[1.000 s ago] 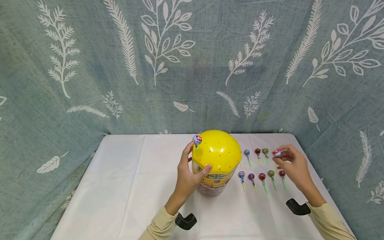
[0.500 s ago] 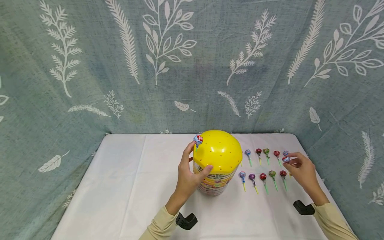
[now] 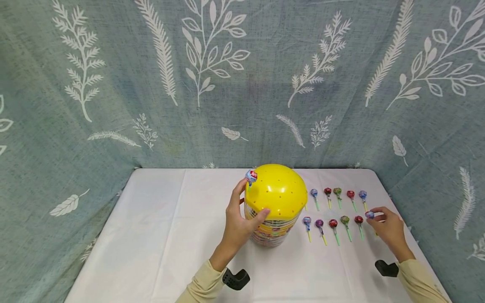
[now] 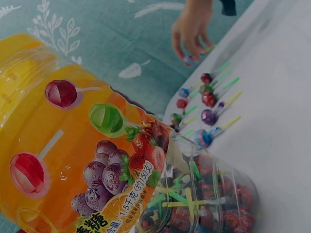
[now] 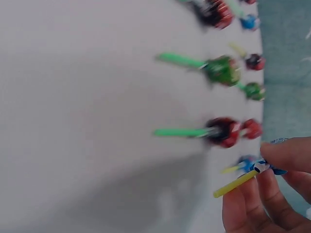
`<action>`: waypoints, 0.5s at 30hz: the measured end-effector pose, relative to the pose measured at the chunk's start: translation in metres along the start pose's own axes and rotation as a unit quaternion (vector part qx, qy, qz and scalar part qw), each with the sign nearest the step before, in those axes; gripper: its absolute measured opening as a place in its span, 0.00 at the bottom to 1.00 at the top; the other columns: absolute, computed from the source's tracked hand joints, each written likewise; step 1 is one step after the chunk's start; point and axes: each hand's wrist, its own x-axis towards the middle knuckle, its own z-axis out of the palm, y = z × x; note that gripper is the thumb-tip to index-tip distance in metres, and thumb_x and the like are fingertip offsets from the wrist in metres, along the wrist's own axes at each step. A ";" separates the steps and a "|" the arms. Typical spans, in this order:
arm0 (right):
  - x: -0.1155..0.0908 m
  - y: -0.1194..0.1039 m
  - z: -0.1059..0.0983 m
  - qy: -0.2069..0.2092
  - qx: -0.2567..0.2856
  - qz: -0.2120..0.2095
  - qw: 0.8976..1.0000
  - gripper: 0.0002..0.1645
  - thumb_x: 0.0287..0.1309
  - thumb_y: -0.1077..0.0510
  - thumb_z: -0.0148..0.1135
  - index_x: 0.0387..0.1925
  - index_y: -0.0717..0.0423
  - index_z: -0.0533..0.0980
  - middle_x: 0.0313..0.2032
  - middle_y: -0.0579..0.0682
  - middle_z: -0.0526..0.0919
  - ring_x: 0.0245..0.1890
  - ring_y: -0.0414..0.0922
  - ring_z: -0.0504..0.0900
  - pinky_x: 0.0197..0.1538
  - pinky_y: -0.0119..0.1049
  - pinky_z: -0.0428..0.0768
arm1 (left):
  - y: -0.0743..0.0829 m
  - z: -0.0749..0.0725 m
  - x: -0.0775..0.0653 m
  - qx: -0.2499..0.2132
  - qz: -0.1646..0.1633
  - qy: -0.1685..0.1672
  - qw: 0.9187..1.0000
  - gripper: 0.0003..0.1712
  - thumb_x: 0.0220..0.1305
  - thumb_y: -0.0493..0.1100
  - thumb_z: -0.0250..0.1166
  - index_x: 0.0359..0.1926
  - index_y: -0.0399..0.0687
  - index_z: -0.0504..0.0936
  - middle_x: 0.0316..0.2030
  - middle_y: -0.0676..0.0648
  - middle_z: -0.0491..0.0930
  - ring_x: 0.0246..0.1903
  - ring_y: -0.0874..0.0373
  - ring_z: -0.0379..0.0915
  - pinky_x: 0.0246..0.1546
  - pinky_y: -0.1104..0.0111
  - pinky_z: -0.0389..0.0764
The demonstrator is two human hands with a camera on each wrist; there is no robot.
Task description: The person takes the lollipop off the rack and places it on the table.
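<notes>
My left hand [image 3: 240, 223] grips a large clear candy jar [image 3: 270, 237] by its dotted yellow lid [image 3: 278, 191], the thumb on the near side. A blue-and-red wrapped lollipop [image 3: 251, 176] shows at the left index fingertip against the lid; how it is held is unclear. Inside the jar's clear bottom are several lollipops [image 4: 233, 194]. At the right end of the laid-out lollipops, my right hand [image 3: 390, 229] pinches a blue-wrapped lollipop [image 3: 369, 215]. Its yellow stick [image 5: 235, 184] points away from the fingers in the right wrist view, above the table.
Two rows of lollipops lie right of the jar on a white-covered table [image 3: 182, 252]. A green-headed lollipop [image 3: 345, 220] and a red one [image 3: 358, 219] are in the front row; a blue one [image 3: 363, 195] ends the back row. Leaf-patterned cloth [image 3: 227, 84] hangs behind.
My right hand has moved rightward and then nearer, towards the front row's end, with its lollipop. A red and a blue lollipop at the back row's end came into view. The left hand stays.
</notes>
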 end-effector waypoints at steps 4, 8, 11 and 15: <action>-0.006 -0.006 -0.001 -0.007 -0.006 0.033 0.999 0.17 0.50 0.61 0.65 0.42 0.66 0.74 0.25 0.59 0.79 0.20 0.46 0.74 0.17 0.39 0.70 | 0.001 -0.001 0.000 0.000 0.002 0.000 1.000 0.43 0.52 0.44 0.67 0.67 0.45 0.59 0.63 0.44 0.65 0.62 0.49 0.59 0.52 0.46 0.66; -0.009 -0.009 0.000 -0.024 -0.021 0.058 0.998 0.18 0.51 0.62 0.64 0.42 0.69 0.74 0.25 0.58 0.79 0.23 0.48 0.73 0.21 0.37 0.68 | 0.002 -0.002 0.000 0.000 0.003 0.001 1.000 0.43 0.52 0.45 0.67 0.67 0.45 0.59 0.63 0.44 0.65 0.62 0.48 0.59 0.52 0.46 0.66; -0.010 -0.004 0.003 -0.032 -0.022 0.076 0.996 0.18 0.53 0.62 0.62 0.43 0.69 0.74 0.25 0.57 0.79 0.23 0.47 0.73 0.22 0.37 0.69 | 0.002 -0.002 0.000 0.000 0.001 0.000 1.000 0.43 0.52 0.45 0.67 0.67 0.45 0.59 0.63 0.45 0.65 0.62 0.48 0.59 0.52 0.46 0.66; -0.013 0.000 0.006 -0.032 -0.017 0.095 0.995 0.18 0.54 0.61 0.61 0.45 0.69 0.72 0.25 0.57 0.79 0.23 0.46 0.73 0.21 0.35 0.70 | 0.002 -0.002 -0.001 -0.001 -0.001 0.000 1.000 0.43 0.52 0.44 0.67 0.67 0.45 0.60 0.63 0.45 0.65 0.62 0.48 0.59 0.52 0.46 0.66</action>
